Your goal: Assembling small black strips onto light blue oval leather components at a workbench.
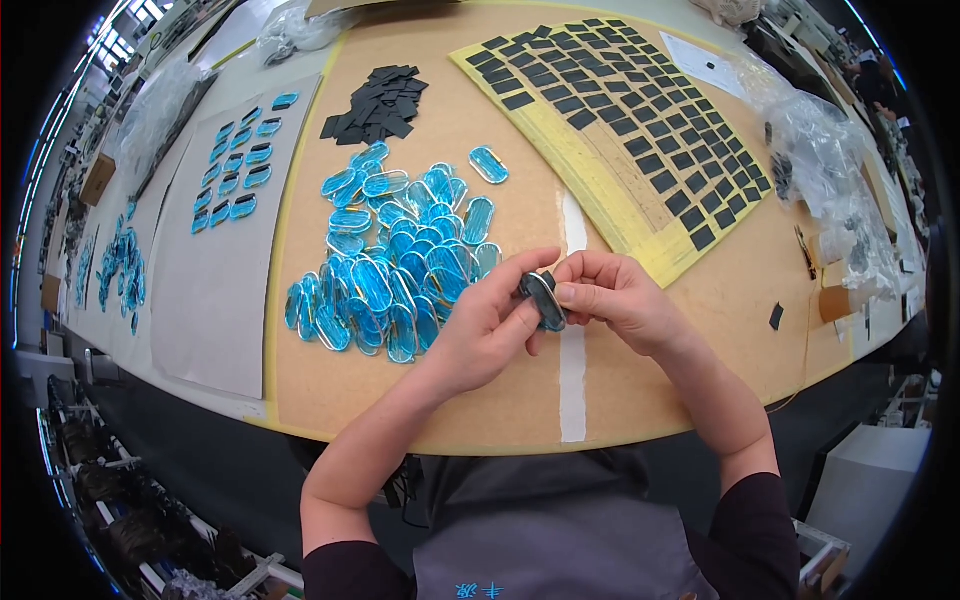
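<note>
Head view: we hold one oval piece (543,298) between both hands above the middle of the table, just over the white tape strip (572,350). Its face looks dark with a pale rim; we cannot tell whether a black pad already sits on it. Our left hand (488,325) pinches its near edge between thumb and forefinger, while our right hand (612,298) pins the other side with the thumb, the remaining fingers curled close together behind it. That two-sided grip probably steadies so small a part for fine work. Just left of the hands lies a loose heap of blue ovals (395,270), within easy reach of the left hand. Beyond it sits a small pile of black squares (378,103). On the right, a yellow sheet (600,170) carries black squares in rows. Further left, a grey sheet (215,290) holds blue ovals laid out in neat lines, apart from the heap. Clear plastic bags (830,150) crowd the right edge.
</note>
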### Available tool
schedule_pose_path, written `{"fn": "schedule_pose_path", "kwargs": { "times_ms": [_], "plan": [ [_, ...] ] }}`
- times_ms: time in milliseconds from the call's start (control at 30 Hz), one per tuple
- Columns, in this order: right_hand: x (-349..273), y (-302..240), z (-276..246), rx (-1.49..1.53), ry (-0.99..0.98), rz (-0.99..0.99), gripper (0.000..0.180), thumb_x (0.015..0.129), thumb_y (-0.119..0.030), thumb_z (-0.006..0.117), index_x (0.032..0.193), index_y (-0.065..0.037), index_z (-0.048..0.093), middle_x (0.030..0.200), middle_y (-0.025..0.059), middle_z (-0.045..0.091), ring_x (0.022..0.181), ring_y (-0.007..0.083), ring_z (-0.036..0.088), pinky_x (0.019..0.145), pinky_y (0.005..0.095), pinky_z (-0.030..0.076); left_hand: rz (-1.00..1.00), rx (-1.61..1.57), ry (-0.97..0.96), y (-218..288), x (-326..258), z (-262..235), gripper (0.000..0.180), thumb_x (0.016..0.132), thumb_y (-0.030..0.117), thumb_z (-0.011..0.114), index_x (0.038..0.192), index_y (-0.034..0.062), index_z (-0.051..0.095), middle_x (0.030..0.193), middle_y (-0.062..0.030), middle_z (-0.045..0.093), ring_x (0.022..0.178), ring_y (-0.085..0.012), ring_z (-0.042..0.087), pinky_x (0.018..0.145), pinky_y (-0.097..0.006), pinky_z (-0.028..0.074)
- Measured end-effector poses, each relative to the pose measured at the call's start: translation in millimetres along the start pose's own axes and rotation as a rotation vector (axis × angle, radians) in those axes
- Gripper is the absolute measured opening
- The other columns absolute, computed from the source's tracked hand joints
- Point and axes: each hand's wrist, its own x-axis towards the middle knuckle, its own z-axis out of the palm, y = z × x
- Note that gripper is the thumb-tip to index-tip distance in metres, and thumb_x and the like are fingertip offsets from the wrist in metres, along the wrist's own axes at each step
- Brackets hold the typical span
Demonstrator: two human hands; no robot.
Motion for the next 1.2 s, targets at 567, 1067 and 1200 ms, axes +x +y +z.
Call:
{"fn": "schedule_pose_path", "kwargs": {
  "times_ms": [567, 1067, 1200],
  "plan": [
    [-1.7, -2.4, -2.3, 0.033, -0.048, -0.006, 0.019, 0.094, -0.023, 0.062, 0.1, -0.005, 0.063, 0.086, -0.0003, 0.066, 0.075, 0.0048, 0.053, 0.069, 0.0204, 0.041, 0.039, -0.123, -0.001, 5.4, 1.7, 4.5, 0.042, 0.098, 0.006, 0.049, 0.138, -0.0028, 0.038, 0.105, -0.01, 0.059, 0.086, -0.0144, 0.062, 0.065, -0.025, 0.051],
    [-4.4, -1.8, -5.0, 0.102, -0.101, 0.016, 0.017, 0.094, -0.023, 0.059, 0.099, -0.006, 0.06, 0.089, -0.0007, 0.064, 0.075, 0.0047, 0.053, 0.069, 0.0197, 0.041, 0.08, -0.129, -0.015, 3.2, -1.0, 4.3, 0.04, 0.097, 0.003, 0.049, 0.137, 0.0003, 0.045, 0.108, -0.0069, 0.063, 0.095, -0.0128, 0.063, 0.069, -0.023, 0.051],
    [-3.0, -4.8, -3.7, 0.103, -0.099, 0.021, 0.019, 0.093, -0.023, 0.06, 0.1, -0.006, 0.061, 0.088, -0.0004, 0.065, 0.075, 0.0044, 0.053, 0.068, 0.0196, 0.04, 0.089, -0.131, -0.016, 2.8, 0.0, 2.5, 0.04, 0.097, 0.004, 0.05, 0.137, 0.0006, 0.045, 0.11, -0.0072, 0.062, 0.095, -0.0128, 0.063, 0.069, -0.023, 0.051]
  ]
}}
